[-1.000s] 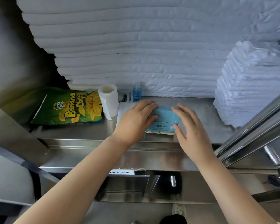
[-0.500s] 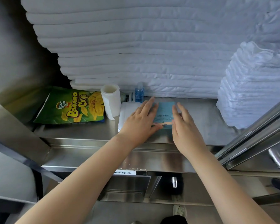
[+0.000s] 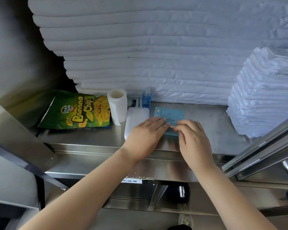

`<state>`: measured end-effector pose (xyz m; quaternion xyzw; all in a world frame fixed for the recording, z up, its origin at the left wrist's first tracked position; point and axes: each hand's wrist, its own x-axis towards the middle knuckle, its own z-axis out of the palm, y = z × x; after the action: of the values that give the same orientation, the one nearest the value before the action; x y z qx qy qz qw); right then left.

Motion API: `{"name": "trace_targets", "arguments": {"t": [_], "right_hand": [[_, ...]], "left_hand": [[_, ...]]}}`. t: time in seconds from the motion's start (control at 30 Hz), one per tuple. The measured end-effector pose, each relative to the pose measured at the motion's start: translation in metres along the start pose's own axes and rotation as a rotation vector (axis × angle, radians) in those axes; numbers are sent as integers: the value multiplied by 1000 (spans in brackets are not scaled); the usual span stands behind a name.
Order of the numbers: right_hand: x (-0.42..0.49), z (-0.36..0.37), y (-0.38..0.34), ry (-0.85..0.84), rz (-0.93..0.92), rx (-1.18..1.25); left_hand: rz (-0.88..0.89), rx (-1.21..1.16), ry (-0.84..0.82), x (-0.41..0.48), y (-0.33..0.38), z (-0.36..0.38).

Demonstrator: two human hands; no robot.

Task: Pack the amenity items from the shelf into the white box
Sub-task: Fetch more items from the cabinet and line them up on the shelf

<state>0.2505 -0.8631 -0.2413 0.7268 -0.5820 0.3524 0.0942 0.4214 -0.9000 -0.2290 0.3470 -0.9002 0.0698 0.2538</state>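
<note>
White box lies flat on the steel shelf. Its top face is plain white, no item shows in it, and whether it is lidded cannot be told. Just beside its right edge a blue packet lies flat on the shelf. The left hand rests with straight, close-set fingers across the box's near right corner and the packet's near left part. The right hand has bent fingers, with the tips on the packet's near edge close to the left fingertips; whether they pinch it cannot be told. Behind the box stands a small blue bottle. To the left are a paper roll and a bag of banana chips. Stacked white linen fills the back, and folded towels stand at right. Judged progress: early. The packet is in hand, the bottle is untouched, and nothing is visibly packed.
</note>
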Motion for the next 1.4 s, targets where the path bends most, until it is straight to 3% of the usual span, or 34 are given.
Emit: {"name": "trace_targets", "arguments": {"t": [0.1, 0.37, 0.57, 0.73, 0.97, 1.2, 1.4], "right_hand": [[-1, 6, 0, -69, -6, -21], [22, 15, 1, -196, 43, -11], [35, 20, 2, -291, 99, -42], [31, 14, 2, -349, 57, -59], [-17, -19, -5, -124, 28, 50], [-72, -80, -5, 5, -2, 54], [-163, -184, 21, 100, 147, -18]], "left_hand": [[-33, 50, -60, 3, -1, 0], [-195, 119, -432, 24, -14, 6], [-225, 114, -489, 29, -19, 10], [-220, 72, -439, 25, -21, 11], [-165, -96, -167, -9, 7, -14], [-171, -308, 25, -38, 82, -39], [33, -391, 30, -19, 193, -46]]}}
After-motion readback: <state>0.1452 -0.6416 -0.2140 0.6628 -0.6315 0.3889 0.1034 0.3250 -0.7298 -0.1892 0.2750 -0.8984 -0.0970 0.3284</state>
